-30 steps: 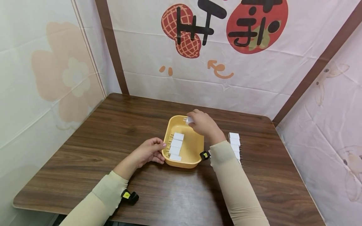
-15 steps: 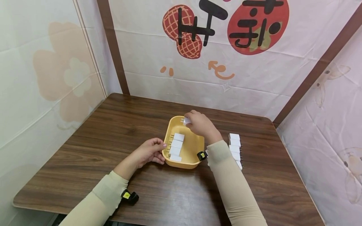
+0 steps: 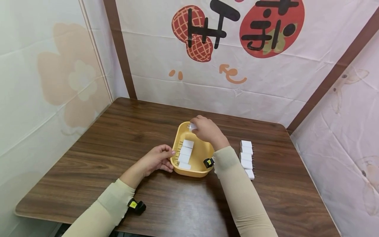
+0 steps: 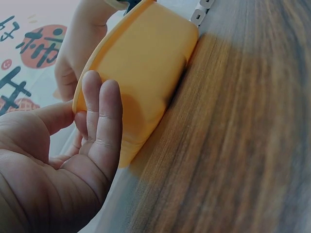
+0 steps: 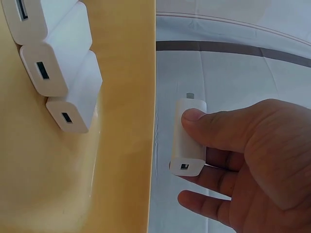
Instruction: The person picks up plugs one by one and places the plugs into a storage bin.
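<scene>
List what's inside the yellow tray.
The yellow tray holds a row of white chargers along its left side, prongs toward that side. The right hand, gripping another charger, covers the far right corner in the head view, so what lies there cannot be seen.

The person's left arm (image 3: 102, 205) and right arm (image 3: 244, 196), both in pale beige sleeves, reach forward and converge. The bare left grip (image 3: 158, 159) pinches, two fingers (image 4: 111, 109) extended nearly straight. The bare right grip (image 3: 207, 130), farther forward, pinches with the thumb (image 5: 226, 128) on top.
</scene>
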`<state>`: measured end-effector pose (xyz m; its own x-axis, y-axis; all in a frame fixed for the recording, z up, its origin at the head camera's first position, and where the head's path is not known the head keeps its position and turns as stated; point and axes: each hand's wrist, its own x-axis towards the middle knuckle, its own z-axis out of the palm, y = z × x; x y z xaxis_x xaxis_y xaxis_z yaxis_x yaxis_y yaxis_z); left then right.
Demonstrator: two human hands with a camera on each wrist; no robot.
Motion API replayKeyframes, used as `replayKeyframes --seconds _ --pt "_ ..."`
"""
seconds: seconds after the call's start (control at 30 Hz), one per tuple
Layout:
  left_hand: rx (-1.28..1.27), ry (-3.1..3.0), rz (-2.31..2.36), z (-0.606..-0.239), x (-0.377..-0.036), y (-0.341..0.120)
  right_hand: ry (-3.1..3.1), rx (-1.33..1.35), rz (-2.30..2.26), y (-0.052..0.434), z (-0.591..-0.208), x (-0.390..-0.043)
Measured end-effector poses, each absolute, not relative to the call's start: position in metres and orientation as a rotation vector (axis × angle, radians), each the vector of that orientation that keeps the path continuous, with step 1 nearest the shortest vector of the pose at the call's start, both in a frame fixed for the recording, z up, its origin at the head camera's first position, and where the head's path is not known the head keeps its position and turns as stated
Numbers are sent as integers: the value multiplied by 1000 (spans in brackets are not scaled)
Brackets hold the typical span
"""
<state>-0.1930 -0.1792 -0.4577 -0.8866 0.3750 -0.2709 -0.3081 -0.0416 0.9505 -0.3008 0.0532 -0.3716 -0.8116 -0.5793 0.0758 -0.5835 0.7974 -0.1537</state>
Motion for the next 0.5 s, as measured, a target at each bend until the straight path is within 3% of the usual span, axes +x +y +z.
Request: replayKeyframes --seconds 0.5 --pt "79 1784 1979 -455 -191 -179 -2987 947 290 43 -376 -300"
